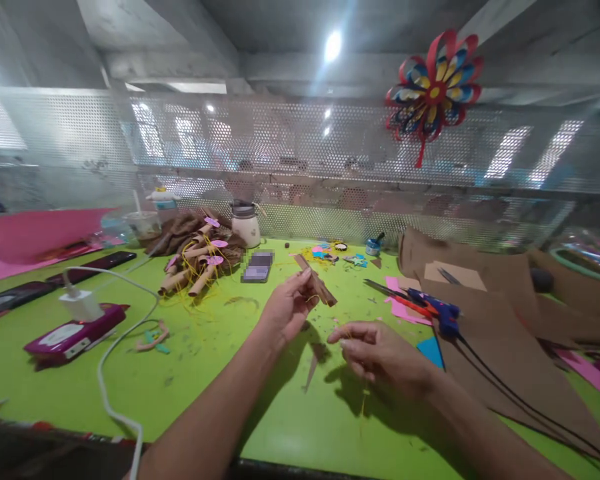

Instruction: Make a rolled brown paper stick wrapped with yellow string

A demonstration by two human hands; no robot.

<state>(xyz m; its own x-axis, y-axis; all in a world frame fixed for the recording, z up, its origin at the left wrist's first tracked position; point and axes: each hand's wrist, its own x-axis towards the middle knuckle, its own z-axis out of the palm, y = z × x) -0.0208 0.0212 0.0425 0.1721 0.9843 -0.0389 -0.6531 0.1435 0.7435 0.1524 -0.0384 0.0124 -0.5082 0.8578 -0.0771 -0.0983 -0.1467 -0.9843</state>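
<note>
My left hand [291, 303] is closed around a narrow brown cardboard piece [321, 287], which it holds tilted above the green table. To its right, my right hand [375, 350] pinches a thin yellow string [364, 403] between thumb and forefinger, and the string's end dangles below the palm. The two hands are apart, and I cannot tell whether the string reaches the cardboard. Beneath them a small pointed cardboard scrap [311, 373] lies on the table [280, 427].
Scissors [397, 297] and a blue glue gun [440, 312] lie at right beside large cardboard sheets [500, 353]. At left are rolled brown tubes with yellow string [200, 280], a phone [257, 267], and a purple power strip [75, 333] with a white cable [103, 373]. A jug [246, 223] stands behind.
</note>
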